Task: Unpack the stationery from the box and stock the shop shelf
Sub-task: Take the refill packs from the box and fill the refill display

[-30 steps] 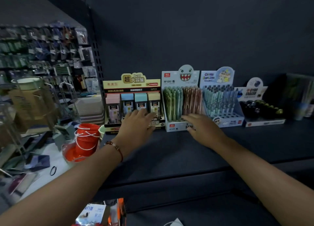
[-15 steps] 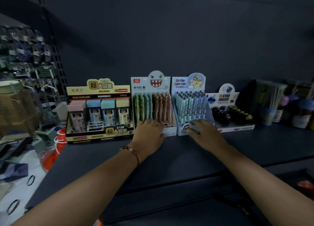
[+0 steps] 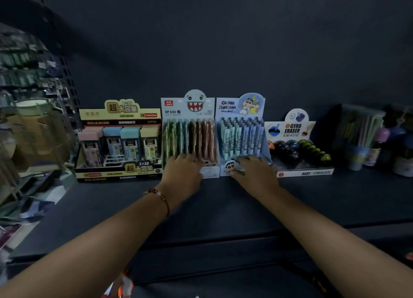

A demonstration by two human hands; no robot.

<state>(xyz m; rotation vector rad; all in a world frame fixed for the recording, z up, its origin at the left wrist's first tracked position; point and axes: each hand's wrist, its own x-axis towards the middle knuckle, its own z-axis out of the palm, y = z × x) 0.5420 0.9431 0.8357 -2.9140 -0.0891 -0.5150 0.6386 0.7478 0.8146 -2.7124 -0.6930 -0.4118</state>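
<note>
A row of display boxes stands at the back of the dark shelf. From the left: a pencil-lead box with pastel cases, a monster-face pen box with green and brown pens, a cartoon pen box with blue pens, and a gyro eraser box. My left hand lies flat against the front of the monster-face box. My right hand presses on the front of the cartoon box, fingers spread. Neither hand grips anything.
Cups of pencils and small bottles crowd the shelf's right end. A clear rack with a jar stands left, in front of hanging goods. A packet with orange print shows at the bottom edge.
My hands have shifted right along the row, from the lead box and monster-face box to the monster-face box and cartoon box. The view has swung right with them.
</note>
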